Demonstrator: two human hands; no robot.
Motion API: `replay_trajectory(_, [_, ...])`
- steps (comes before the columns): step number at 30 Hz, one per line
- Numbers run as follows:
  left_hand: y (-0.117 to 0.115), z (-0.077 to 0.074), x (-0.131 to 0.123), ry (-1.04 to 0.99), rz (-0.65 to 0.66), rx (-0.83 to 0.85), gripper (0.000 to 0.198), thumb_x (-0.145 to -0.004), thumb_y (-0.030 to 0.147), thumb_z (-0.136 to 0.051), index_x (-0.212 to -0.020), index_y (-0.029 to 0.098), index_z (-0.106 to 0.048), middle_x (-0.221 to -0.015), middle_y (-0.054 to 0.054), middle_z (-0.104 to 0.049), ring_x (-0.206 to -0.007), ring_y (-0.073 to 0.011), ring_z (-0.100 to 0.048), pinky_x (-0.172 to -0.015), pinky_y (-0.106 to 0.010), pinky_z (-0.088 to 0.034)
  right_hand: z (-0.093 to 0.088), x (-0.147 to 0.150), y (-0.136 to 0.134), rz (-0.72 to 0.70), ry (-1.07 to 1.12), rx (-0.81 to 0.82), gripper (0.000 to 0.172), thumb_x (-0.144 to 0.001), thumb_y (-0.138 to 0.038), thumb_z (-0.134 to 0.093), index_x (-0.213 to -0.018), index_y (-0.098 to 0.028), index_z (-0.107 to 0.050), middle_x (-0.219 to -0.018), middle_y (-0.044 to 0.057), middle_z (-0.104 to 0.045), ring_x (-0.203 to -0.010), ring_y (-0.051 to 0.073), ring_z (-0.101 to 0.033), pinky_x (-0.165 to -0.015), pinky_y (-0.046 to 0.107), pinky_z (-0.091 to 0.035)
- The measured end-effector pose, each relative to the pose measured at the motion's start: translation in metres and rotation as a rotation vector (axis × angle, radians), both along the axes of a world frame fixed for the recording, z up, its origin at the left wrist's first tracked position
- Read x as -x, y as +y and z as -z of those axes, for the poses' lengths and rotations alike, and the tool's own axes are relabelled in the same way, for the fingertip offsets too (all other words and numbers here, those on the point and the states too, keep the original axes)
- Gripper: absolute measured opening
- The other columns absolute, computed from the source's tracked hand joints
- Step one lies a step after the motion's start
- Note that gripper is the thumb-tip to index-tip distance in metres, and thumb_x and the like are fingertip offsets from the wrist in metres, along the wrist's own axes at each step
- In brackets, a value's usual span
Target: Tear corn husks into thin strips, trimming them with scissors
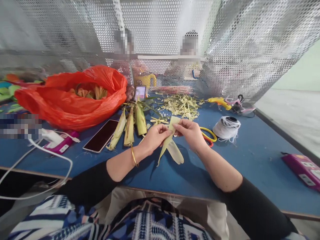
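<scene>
Left hand (155, 137) and right hand (190, 132) are closed in pinches on a pale husk (167, 141), held over the tabletop (150, 181). Its middle is partly hidden by the grip, as is a broader strip's (177, 153) upper end. Its long axis is slanted, the tapered tip pointed near-left.

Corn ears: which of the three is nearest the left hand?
The rightmost ear, the greenest, its lower end closest to the left hand; the middle ear and leftmost ear lie farther left, toward the phone.

text: none I can read, tbh | far-middle card (140, 93): pixelated | purple power strip (303, 169), right: marks too blurry
</scene>
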State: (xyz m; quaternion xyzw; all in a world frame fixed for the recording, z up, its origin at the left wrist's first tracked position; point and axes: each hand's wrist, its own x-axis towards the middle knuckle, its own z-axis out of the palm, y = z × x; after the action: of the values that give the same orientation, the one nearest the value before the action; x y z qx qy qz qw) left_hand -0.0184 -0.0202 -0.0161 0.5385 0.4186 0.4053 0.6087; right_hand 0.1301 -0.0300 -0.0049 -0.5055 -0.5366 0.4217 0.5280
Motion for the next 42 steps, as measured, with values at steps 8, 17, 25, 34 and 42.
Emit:
replay_trajectory(8, [-0.005,0.000,0.002,-0.002,0.144,0.089,0.011,-0.065,0.016,-0.069,-0.060,0.017,-0.060,-0.056,0.003,-0.055,-0.050,-0.0088,-0.050,-0.051,-0.023,-0.039,0.002,0.000,0.001,0.024,0.024,0.024,0.023,-0.062,-0.037,-0.070,-0.055,-0.019,-0.057,-0.049,-0.004,-0.051,-0.048,0.009,-0.043,-0.048,0.025,-0.038])
replay_trajectory(17, [0.000,0.001,0.002,0.075,0.119,0.036,0.017,-0.072,0.014,-0.066,-0.057,0.016,-0.059,-0.048,0.003,-0.053,-0.040,-0.0058,-0.043,-0.041,-0.020,-0.033,-0.008,-0.013,0.004,0.464,0.045,-0.296,0.012,-0.067,-0.029,-0.069,-0.064,-0.019,-0.062,-0.057,-0.002,-0.055,-0.053,0.011,-0.046,-0.050,0.026,-0.039])
replay_trajectory(25, [0.006,-0.003,0.004,-0.088,-0.156,0.161,0.017,-0.078,0.029,-0.069,-0.071,0.016,-0.061,-0.064,0.001,-0.059,-0.046,-0.0072,-0.054,-0.041,-0.019,-0.042,-0.015,-0.028,-0.010,0.638,-0.611,-1.136,0.011,-0.085,-0.018,-0.062,-0.084,-0.027,-0.069,-0.078,-0.001,-0.068,-0.076,0.017,-0.063,-0.081,0.036,-0.046])
replay_trajectory(34, [0.007,-0.002,0.009,-0.296,0.008,0.345,0.014,-0.067,0.022,-0.077,-0.064,0.016,-0.065,-0.064,0.002,-0.059,-0.057,-0.0077,-0.054,-0.056,-0.020,-0.048,0.005,-0.007,-0.012,-0.060,-1.261,-1.139,0.018,-0.093,-0.015,-0.052,-0.091,-0.026,-0.067,-0.085,0.000,-0.071,-0.082,0.014,-0.062,-0.089,0.035,-0.039])
replay_trajectory(42, [0.007,-0.001,0.007,-0.318,-0.045,0.225,0.016,-0.059,0.021,-0.083,-0.066,0.015,-0.069,-0.067,0.000,-0.064,-0.061,-0.0082,-0.057,-0.063,-0.023,-0.050,0.003,-0.005,-0.008,0.010,-1.104,-0.993,0.020,-0.094,-0.022,-0.053,-0.083,-0.023,-0.069,-0.080,0.002,-0.069,-0.075,0.016,-0.057,-0.078,0.033,-0.040])
